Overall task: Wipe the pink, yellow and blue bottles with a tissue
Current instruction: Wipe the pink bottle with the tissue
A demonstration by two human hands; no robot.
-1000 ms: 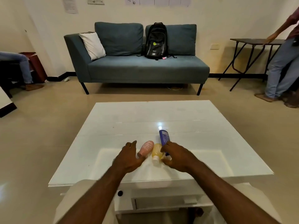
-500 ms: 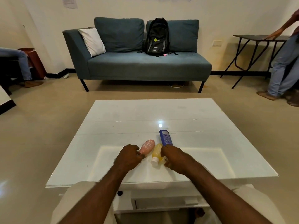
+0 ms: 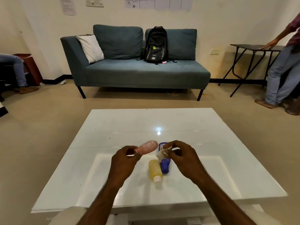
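Observation:
My left hand [image 3: 124, 157] grips the cap end of the pink bottle [image 3: 148, 146] and holds it tilted above the white table [image 3: 113, 127]. A crumpled white tissue [image 3: 162, 152] is pinched in the fingers of my right hand [image 3: 181, 155], just right of the pink bottle. The yellow bottle [image 3: 155, 170] lies on the table below, white cap toward me. Beside it on the right lies the blue bottle [image 3: 164, 165], partly hidden by the tissue and my right hand.
A teal sofa [image 3: 138, 73] with a white pillow and a black backpack [image 3: 155, 44] stands beyond the table. One person [image 3: 284, 67] leans on a dark folding table [image 3: 253, 47] at the right. Another person's leg [image 3: 17, 65] shows at the far left.
Both hands rose off the table. My left hand picked up the pink bottle and my right hand lifted the tissue. The yellow and blue bottles stayed lying on the table.

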